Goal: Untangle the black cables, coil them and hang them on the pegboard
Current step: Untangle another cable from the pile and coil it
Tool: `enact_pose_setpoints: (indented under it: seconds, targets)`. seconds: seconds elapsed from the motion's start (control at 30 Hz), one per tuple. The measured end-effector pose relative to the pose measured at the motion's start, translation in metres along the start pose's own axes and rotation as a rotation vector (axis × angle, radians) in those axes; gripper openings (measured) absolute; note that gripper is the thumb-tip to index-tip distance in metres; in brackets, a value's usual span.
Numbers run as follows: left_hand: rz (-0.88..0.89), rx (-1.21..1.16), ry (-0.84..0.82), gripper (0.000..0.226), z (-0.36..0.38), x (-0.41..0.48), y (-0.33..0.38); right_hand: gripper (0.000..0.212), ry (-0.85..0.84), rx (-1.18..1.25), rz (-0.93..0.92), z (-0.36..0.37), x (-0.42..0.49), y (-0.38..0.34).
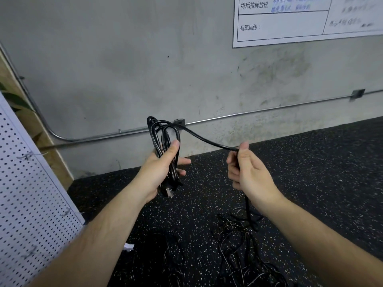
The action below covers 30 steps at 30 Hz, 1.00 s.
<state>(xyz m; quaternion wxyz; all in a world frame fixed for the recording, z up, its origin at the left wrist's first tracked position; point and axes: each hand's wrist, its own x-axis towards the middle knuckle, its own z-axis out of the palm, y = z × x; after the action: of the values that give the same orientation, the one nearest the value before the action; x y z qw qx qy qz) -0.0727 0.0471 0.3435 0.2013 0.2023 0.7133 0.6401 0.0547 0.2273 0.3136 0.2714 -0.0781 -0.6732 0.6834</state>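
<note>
- At chest height, several loops of the black cable (163, 141) are gripped in the left hand (163, 168).
- Its free run is pinched by the right hand (246, 170).
- Each new loop should be matched in size, with slack fed from the floor tangle (238, 241).

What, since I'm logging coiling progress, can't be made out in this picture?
Head view only:
Loop count in the coil: the left hand's grip covers the strands.
Uncoiled length: below the right hand the cable merges with the floor tangle, black on dark floor, cut off by the bottom edge.
Pegboard: mostly beyond the left edge.
Wall chart handwriting: blurred.
</note>
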Motion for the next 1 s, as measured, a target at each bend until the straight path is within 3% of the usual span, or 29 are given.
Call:
enact_pose_setpoints:
  seconds: [0.17, 0.3, 0.43, 0.6, 0.7, 0.8, 1.0]
  targets:
    - [-0.042, -0.121, -0.181, 0.032, 0.005, -0.005, -0.002, 0.051, 0.042, -0.054, 0.009, 0.009, -0.006, 0.005]
    - [0.006, -0.253, -0.340, 0.042, 0.009, -0.005, -0.007, 0.049, 0.155, -0.399, -0.026, 0.013, -0.006, 0.017]
    - [0.020, -0.247, -0.373, 0.049, 0.015, -0.002, -0.009, 0.037, 0.182, -0.647, 0.015, 0.019, -0.006, 0.014]
    - [-0.023, -0.290, -0.234, 0.039, 0.021, 0.000, -0.008, 0.017, 0.026, -0.766, 0.031, 0.023, -0.012, 0.011]
    - [-0.045, -0.320, -0.140, 0.006, 0.020, 0.002, -0.005, 0.010, -0.123, -0.877, -0.015, 0.027, -0.021, 0.005]
    - [-0.042, -0.174, -0.014, 0.017, 0.017, 0.007, -0.007, 0.024, -0.281, -1.134, -0.067, 0.030, -0.026, 0.006]
    - [0.067, 0.042, 0.098, 0.012, 0.016, 0.011, -0.010, 0.060, -0.468, -1.485, -0.175, 0.030, -0.029, -0.009]
